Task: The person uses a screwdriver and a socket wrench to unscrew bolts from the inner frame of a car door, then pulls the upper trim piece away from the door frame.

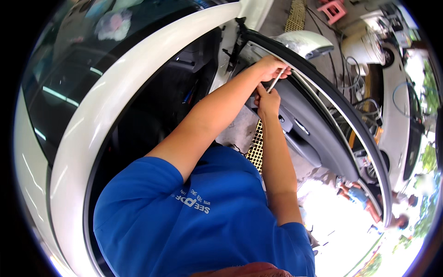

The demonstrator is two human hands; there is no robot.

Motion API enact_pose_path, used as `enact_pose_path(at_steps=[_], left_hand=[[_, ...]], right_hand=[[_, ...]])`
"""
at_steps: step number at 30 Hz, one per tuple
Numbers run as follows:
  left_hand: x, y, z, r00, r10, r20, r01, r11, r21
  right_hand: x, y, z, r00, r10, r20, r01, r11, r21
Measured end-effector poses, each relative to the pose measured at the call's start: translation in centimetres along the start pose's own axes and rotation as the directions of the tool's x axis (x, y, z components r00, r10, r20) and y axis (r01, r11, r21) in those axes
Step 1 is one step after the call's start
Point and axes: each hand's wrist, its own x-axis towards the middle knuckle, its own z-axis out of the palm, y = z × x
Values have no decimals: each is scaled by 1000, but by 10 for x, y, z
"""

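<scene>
Both hands meet at the front upper corner of an open car door's grey inner panel (295, 106). My left hand (270, 68) is uppermost, its fingers closed around the upper part of a thin pale rod (276, 80). Just below, my right hand (268, 101) grips the lower end of the same rod, thumb raised along it. The rod slants up to the right, close to the inside of the window frame (341, 107). What its upper tip touches is hidden by the left fingers.
A white side mirror (304, 43) juts out beyond the door. On my left are the white roof edge (74, 134) and dark cabin (152, 106). Farther off stand a pink stool (333, 11), a pale bucket (363, 46), another white car (396, 106) and people (360, 196). Hoses and yellow grating (255, 147) cover parts of the floor.
</scene>
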Motion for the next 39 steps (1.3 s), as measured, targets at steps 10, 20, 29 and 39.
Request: enact_pose_path(at_steps=[10,20,29,39], left_hand=[[4,-7,-1,998,9,-59,-12,999,-46],[2,-2,-11,992,8,124,5,995,-99],[4,-31,20,953,216,-214,-227,973,-27],[32,-68,55,528,560,-638,-571,791,222]], right_hand=[[-5,11,-1,887,-433,162,300,271,-915],[6,-18,-25,946,83,313,71,889,-452],[-33,-3,-43,942,215,257,-135,946,-296],[-113,24,-143,937,268,225,-244,961,-130]])
